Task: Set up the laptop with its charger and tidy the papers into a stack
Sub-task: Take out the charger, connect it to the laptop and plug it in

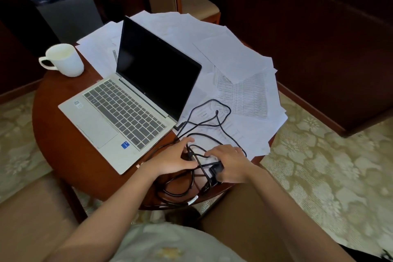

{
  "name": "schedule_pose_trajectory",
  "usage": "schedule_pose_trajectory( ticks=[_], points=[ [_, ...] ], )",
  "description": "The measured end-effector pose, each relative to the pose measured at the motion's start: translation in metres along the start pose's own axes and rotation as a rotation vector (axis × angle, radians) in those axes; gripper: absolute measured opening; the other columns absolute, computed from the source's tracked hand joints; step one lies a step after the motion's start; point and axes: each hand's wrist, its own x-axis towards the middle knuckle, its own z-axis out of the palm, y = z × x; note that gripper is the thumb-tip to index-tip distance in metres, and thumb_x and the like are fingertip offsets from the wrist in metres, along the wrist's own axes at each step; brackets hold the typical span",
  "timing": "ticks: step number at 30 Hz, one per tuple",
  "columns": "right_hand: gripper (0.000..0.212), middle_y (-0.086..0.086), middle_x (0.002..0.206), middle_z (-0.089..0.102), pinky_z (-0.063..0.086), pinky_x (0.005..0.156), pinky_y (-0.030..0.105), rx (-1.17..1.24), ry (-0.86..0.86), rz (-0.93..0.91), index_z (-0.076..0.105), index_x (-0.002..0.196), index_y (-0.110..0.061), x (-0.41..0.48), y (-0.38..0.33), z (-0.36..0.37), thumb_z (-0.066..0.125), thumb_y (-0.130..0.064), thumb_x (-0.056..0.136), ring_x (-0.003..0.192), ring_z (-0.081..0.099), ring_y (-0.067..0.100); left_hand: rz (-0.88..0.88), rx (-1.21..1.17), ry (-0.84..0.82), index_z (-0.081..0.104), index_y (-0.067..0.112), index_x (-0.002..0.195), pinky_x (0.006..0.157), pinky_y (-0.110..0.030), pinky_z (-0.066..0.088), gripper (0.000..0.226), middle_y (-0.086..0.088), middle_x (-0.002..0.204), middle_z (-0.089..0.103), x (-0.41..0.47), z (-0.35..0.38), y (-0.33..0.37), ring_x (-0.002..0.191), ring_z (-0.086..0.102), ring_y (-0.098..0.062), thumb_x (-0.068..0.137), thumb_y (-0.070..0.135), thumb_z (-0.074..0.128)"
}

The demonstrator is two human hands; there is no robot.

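Table point(63, 147): one round, red-brown wooden top, near edge just before the person.
Laptop point(127, 100): one, silver, lid up, screen black, set at a slant on the table's left half.
Mug point(63, 59): one, white, upright at the far left, handle to the left, well apart from both hands.
Papers point(234, 64): many loose white sheets, too overlapped to count, fanned over the far and right parts of the table, some running under the laptop's back; at least one printed table shows.
Charger point(215, 171): one black brick at the near edge, under the right hand.
Cable point(221, 125): black, tangled in several loops across the papers and over the table's near edge; one end lies just beside the laptop's right corner, plug state unclear.
Left hand point(176, 158): thumb and fingers curled round a bunch of cable beside the brick.
Right hand point(229, 162): palm down, pressed over the charger, fingers bent around it.
Chairs: one pale seat point(197, 4) beyond the table.
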Motion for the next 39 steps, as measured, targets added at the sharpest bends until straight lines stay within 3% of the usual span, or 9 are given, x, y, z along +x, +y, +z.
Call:
schedule_pose_trajectory(
  ticks=[3, 6, 9, 14, 19, 23, 29, 34, 39],
  points=[
    [0.081, 0.002, 0.147, 0.027, 0.016, 0.110, 0.053, -0.145, -0.084, 0.039, 0.021, 0.146, -0.029, -0.003, 0.002, 0.007, 0.060, -0.010, 0.078, 0.138, 0.018, 0.023, 0.017, 0.137, -0.034, 0.047, 0.032, 0.119, 0.078, -0.034, 0.047, 0.040, 0.001, 0.112, 0.057, 0.007, 0.012, 0.001, 0.089, 0.059, -0.019, 0.082, 0.031, 0.064],
    [0.079, 0.003, 0.140, 0.032, 0.033, 0.100, 0.048, -0.194, -0.013, 0.027, 0.025, 0.143, -0.026, 0.000, 0.002, 0.013, 0.057, 0.001, 0.076, 0.131, 0.026, 0.026, 0.021, 0.116, 0.009, 0.053, 0.026, 0.085, 0.068, -0.030, 0.038, 0.015, -0.001, 0.088, 0.058, 0.011, 0.018, 0.002, 0.083, 0.056, -0.024, 0.081, 0.031, 0.067],
    [0.068, 0.000, 0.130, 0.040, 0.039, 0.091, 0.044, -0.175, 0.042, -0.017, 0.036, 0.135, -0.023, -0.001, 0.007, 0.017, 0.057, 0.001, 0.075, 0.122, 0.032, 0.023, 0.042, 0.107, -0.005, 0.041, 0.025, 0.065, 0.058, -0.026, 0.024, 0.031, 0.005, 0.066, 0.039, 0.010, 0.016, 0.007, 0.062, 0.040, -0.013, 0.080, 0.027, 0.069],
    [0.050, -0.006, 0.112, 0.049, 0.047, 0.077, 0.036, 0.076, 0.257, -0.062, 0.047, 0.121, -0.024, -0.005, 0.019, 0.018, 0.064, -0.013, 0.075, 0.109, 0.040, 0.018, 0.095, -0.182, -0.014, 0.037, 0.015, 0.057, 0.056, -0.016, 0.035, 0.039, 0.005, 0.055, 0.037, 0.011, 0.013, 0.031, 0.051, 0.042, -0.007, 0.081, 0.007, 0.068],
    [0.052, -0.002, 0.121, 0.053, 0.044, 0.077, 0.031, 0.202, 0.524, -0.036, 0.053, 0.123, -0.017, -0.010, 0.028, -0.003, 0.066, -0.014, 0.072, 0.116, 0.041, 0.019, 0.144, -0.288, 0.010, 0.042, 0.010, 0.068, 0.053, -0.011, 0.037, 0.025, 0.003, 0.060, 0.041, 0.015, 0.007, 0.060, 0.050, 0.042, -0.003, 0.085, 0.004, 0.059],
    [0.061, -0.005, 0.114, 0.053, 0.036, 0.074, 0.026, 0.320, 0.690, -0.040, 0.056, 0.119, -0.012, -0.013, 0.025, -0.017, 0.051, -0.038, 0.064, 0.111, 0.039, 0.014, 0.186, -0.324, 0.033, 0.047, 0.015, 0.068, 0.058, -0.018, 0.036, 0.023, 0.006, 0.062, 0.044, 0.018, -0.006, 0.080, 0.058, 0.043, -0.008, 0.086, 0.007, 0.058],
    [0.054, -0.011, 0.099, 0.048, 0.033, 0.077, 0.003, 0.591, 0.905, 0.002, 0.056, 0.110, -0.008, -0.007, 0.017, -0.030, 0.061, -0.025, 0.059, 0.092, 0.044, 0.009, 0.222, -0.340, 0.002, 0.050, 0.015, 0.098, 0.050, -0.020, 0.033, 0.014, 0.005, 0.057, 0.052, 0.023, -0.036, 0.109, 0.045, 0.042, -0.010, 0.089, 0.005, 0.054],
    [0.058, -0.002, 0.102, 0.051, 0.033, 0.072, -0.002, 0.764, 0.967, 0.034, 0.049, 0.109, -0.019, 0.000, 0.014, -0.052, 0.062, -0.013, 0.053, 0.092, 0.048, 0.016, 0.213, -0.728, -0.129, 0.051, 0.013, 0.106, 0.039, -0.017, 0.037, 0.026, -0.008, 0.079, 0.050, 0.026, -0.064, 0.134, 0.041, 0.048, -0.009, 0.085, 0.000, 0.057],
    [0.063, -0.001, 0.102, 0.054, 0.035, 0.069, -0.001, 0.895, 0.990, 0.111, 0.048, 0.108, -0.022, 0.007, 0.014, -0.071, 0.063, -0.015, 0.047, 0.090, 0.049, 0.013, 0.312, -0.745, -0.095, 0.046, 0.003, 0.126, 0.079, -0.024, 0.055, 0.054, -0.012, 0.109, 0.060, 0.029, -0.092, 0.122, 0.092, 0.068, -0.018, 0.078, -0.003, 0.068]
  ],
)
